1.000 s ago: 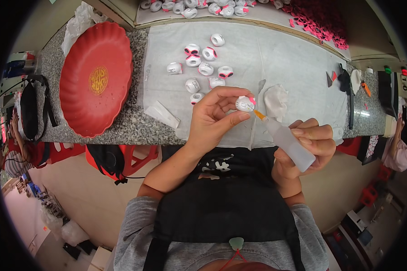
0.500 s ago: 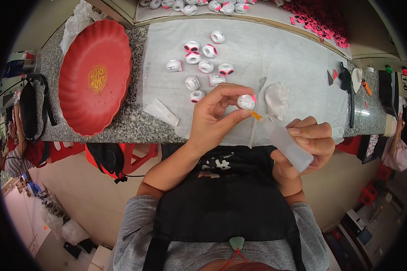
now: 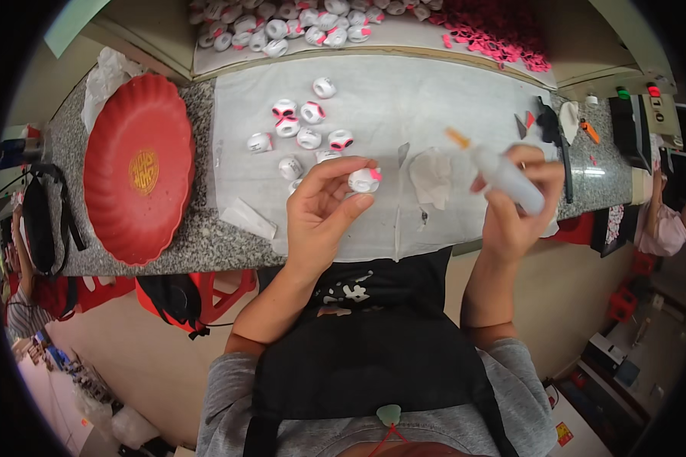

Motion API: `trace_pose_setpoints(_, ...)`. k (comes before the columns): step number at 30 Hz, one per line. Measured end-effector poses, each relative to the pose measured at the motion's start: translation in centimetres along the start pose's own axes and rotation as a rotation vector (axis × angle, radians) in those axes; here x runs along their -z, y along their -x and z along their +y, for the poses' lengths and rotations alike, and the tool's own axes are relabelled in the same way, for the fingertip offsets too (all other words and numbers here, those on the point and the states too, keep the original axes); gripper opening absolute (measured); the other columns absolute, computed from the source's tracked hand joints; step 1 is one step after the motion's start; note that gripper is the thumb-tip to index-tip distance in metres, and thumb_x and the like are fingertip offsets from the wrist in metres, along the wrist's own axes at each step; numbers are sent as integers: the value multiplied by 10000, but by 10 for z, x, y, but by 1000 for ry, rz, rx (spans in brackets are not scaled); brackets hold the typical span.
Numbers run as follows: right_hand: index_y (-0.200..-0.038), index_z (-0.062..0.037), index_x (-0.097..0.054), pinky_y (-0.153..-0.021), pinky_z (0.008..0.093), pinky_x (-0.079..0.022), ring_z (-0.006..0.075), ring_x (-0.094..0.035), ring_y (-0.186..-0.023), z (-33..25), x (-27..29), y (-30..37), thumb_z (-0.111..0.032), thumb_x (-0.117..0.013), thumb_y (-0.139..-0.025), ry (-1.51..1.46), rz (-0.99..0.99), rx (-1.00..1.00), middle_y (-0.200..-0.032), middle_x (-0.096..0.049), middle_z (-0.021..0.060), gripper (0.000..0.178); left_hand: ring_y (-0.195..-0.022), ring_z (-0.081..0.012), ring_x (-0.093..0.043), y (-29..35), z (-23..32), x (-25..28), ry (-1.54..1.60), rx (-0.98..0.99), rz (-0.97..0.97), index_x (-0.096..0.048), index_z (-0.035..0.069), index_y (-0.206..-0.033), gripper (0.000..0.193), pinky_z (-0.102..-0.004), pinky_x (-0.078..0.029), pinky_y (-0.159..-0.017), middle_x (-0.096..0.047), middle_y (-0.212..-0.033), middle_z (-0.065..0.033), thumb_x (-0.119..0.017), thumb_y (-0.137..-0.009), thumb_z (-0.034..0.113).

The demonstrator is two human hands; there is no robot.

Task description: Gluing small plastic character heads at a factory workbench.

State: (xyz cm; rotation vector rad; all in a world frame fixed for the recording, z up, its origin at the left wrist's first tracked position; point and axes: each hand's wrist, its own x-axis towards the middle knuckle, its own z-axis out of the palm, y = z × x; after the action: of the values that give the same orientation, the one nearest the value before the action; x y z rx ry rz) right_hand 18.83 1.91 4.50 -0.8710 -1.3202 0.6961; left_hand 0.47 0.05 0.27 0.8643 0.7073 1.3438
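A small round white plastic piece with a pink patch (image 3: 364,180) is pinched between the thumb and fingers of my left hand (image 3: 312,225), just above the sheet-covered worktop. My right hand (image 3: 514,221) grips a translucent squeeze bottle (image 3: 511,181), slightly smeared by motion. Its orange nozzle (image 3: 457,138) points up and to the left, apart from the white piece. Between the two hands lies a crumpled white tissue (image 3: 431,179). Several similar white and pink pieces (image 3: 309,138) are scattered beyond my left hand, some partly hidden by it.
At the left stands a red scalloped tray (image 3: 103,164). A shelf at the back bears a heap of white pieces (image 3: 276,30) and a pile of small pink parts (image 3: 503,38). An orange-handled tool (image 3: 589,131) lies far right; a folded white strip (image 3: 249,219) lies near left.
The nozzle has come away from the white piece. My right hand has lifted the bottle up and to the right, while my left hand keeps the piece. The whole view has shifted.
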Motion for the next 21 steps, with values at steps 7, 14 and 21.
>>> trace_pose_setpoints(7,-929,-4,-410,-584,284,-453,193,-525,-779,65,27,-80,4,-538,-664,192,-281,-333,-867,-471,95,294,-918,-156,-476,2,0,0,40,7,23,-445,-26,-1000,332,-256,-380,-784,-497,-984,-122,-541,-685,-70)
trace_pose_setpoints(14,-841,-15,-497,-632,296,-410,242,-526,-715,99,16,-103,-30,-583,-640,1024,-444,191,-838,-524,87,220,-898,-155,-481,1,-1,-1,7,1,34,-438,-1,-1005,339,-257,-390,-770,-493,-993,-135,-548,-687,-39)
trace_pose_setpoints(21,-721,17,-510,-530,236,-392,148,-507,-573,40,1,-70,8,-558,-672,532,-279,-117,-665,-542,77,70,-921,-166,-477,0,3,-3,34,18,63,-429,-9,-1018,346,-257,-394,-780,-485,-1002,-139,-539,-692,-48)
